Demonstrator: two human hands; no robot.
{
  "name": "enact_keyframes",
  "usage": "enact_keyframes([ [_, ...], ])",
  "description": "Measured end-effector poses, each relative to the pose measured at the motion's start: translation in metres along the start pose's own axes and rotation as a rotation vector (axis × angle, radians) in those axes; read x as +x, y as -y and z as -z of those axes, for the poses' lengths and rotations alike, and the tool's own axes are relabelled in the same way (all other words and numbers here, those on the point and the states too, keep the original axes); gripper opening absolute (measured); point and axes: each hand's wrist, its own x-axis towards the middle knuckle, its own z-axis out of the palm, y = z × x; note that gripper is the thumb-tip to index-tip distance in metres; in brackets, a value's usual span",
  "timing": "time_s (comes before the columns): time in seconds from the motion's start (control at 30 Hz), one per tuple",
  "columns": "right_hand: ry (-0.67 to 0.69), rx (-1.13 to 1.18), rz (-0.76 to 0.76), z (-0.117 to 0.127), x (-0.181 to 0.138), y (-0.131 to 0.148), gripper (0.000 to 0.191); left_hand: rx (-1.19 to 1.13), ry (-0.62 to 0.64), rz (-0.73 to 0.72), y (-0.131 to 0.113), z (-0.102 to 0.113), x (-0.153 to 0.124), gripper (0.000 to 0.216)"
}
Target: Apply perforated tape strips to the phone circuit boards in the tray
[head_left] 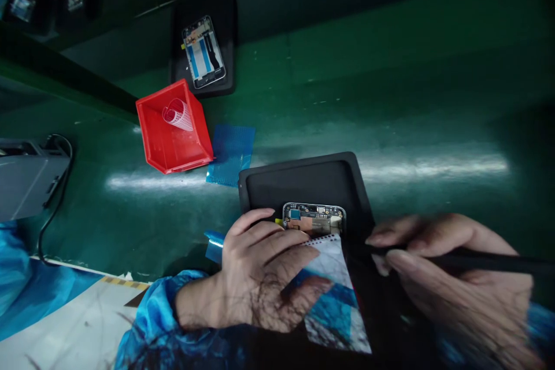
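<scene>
An opened phone [316, 218] lies in a black tray [299, 185], its upper circuit parts exposed. Over its lower part is a white and blue sheet [342, 300] with a dotted top edge. My left hand [264, 277] rests across the phone's left side and this sheet, fingers stretched out and apart. To the right of the tray, my right hand [451, 277] is closed around a slim black stick-like tool [489, 261]. Motion blurs that hand, and the tool's exact kind and tip cannot be made out.
Left of centre stands a red bin [173, 153] holding a rolled pink-white perforated sheet [178, 115]. Blue film [232, 153] lies beside it. Farther back, another opened phone [203, 55] sits on a dark tray. A grey device [32, 182] with a black cable is at left, near a blue sleeve [17, 277].
</scene>
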Motion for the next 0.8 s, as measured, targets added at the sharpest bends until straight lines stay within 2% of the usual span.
enact_keyframes([
  [0.1,-0.068,-0.024,-0.003,0.005,0.003,0.001,0.021,0.024,0.005,-0.027,0.001,0.0,0.0,0.035],
  [0.23,-0.134,-0.1,0.025,0.007,0.005,0.0,0.024,0.062,0.043,-0.113,0.005,-0.004,-0.002,0.029],
  [0.4,-0.125,-0.13,0.03,0.005,0.005,-0.006,0.023,0.04,0.124,-0.183,0.009,-0.007,-0.004,0.022],
  [0.8,-0.099,-0.287,0.05,0.004,0.003,0.0,0.022,0.044,0.152,-0.221,0.013,-0.01,-0.007,0.023],
])
